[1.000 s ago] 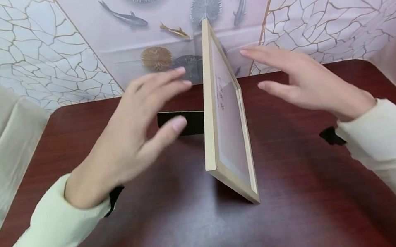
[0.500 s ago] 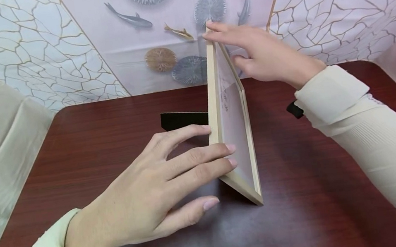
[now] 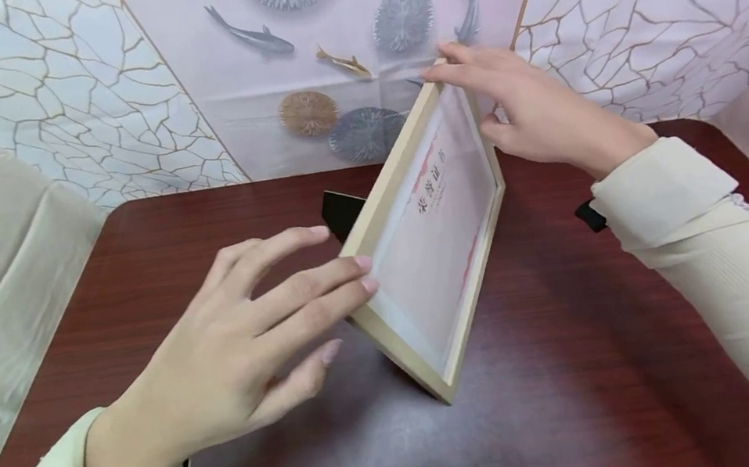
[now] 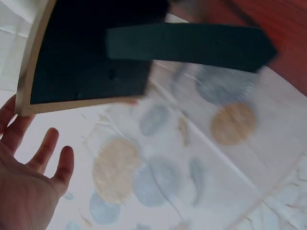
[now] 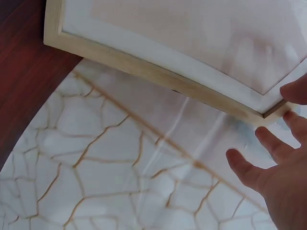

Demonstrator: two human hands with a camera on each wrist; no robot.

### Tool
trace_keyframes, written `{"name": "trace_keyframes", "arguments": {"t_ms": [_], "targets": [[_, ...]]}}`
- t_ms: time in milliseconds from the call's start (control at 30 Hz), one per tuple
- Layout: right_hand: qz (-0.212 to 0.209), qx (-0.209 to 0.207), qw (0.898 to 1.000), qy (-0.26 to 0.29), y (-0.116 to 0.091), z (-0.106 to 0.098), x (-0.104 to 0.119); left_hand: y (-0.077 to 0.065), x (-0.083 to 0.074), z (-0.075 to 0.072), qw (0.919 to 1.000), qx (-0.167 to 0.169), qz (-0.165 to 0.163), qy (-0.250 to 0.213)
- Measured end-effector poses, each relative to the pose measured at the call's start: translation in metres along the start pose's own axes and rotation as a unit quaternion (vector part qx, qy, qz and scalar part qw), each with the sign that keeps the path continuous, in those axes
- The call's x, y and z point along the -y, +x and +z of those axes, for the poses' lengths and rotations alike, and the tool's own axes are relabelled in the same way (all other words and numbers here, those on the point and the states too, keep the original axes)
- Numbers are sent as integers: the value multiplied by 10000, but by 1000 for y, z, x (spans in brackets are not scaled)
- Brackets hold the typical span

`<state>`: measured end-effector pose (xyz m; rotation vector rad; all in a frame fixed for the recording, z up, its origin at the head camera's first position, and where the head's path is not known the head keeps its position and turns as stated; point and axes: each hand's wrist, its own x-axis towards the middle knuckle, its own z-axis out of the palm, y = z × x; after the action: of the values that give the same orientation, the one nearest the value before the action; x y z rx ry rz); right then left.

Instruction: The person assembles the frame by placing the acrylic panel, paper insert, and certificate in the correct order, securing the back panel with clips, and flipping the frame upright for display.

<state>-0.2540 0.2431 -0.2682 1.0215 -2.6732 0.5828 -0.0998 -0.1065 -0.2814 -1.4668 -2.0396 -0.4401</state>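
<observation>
A light wooden picture frame (image 3: 446, 378) with a printed certificate under its clear cover stands tilted back on the table. The left wrist view shows its black back panel (image 4: 76, 62) and the black stand leg (image 4: 192, 45) sticking out. My left hand (image 3: 220, 356) touches the frame's near upper corner with extended fingers, the thumb apart from it. At the far upper corner my right hand (image 3: 542, 101) holds the frame, one fingertip in front of the edge and another behind. In the right wrist view, the lower fingers (image 5: 242, 167) are free of the wood.
The dark red-brown wooden table (image 3: 576, 365) has rounded far corners. Behind it hangs a cloth (image 3: 243, 101) printed with fish, round leaf shapes and gold crackle lines. Plain pale fabric (image 3: 1, 259) closes off the left side, with similar fabric on the right.
My hands came in to the frame's two upper corners. The frame then turned, its near side going left and its far side right, so more of the certificate faces the head view.
</observation>
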Motion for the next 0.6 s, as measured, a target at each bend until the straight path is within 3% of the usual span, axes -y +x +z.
{"name": "trace_keyframes", "arguments": {"t_ms": [267, 400, 500, 600], "targets": [[-29, 83, 9990, -431, -28, -12, -15, -22, 23, 2, 9952, -117, -515, 827], [245, 229, 9948, -958, -47, -19, -16, -30, 39, 10, 9914, -200, -662, 1112], [461, 388, 9899, -1286, -61, -24, -14, -36, 54, 16, 9877, -146, -830, 1318], [454, 405, 9868, -1503, -72, -25, -13, -43, 70, 20, 9839, 129, -1064, 1430]]}}
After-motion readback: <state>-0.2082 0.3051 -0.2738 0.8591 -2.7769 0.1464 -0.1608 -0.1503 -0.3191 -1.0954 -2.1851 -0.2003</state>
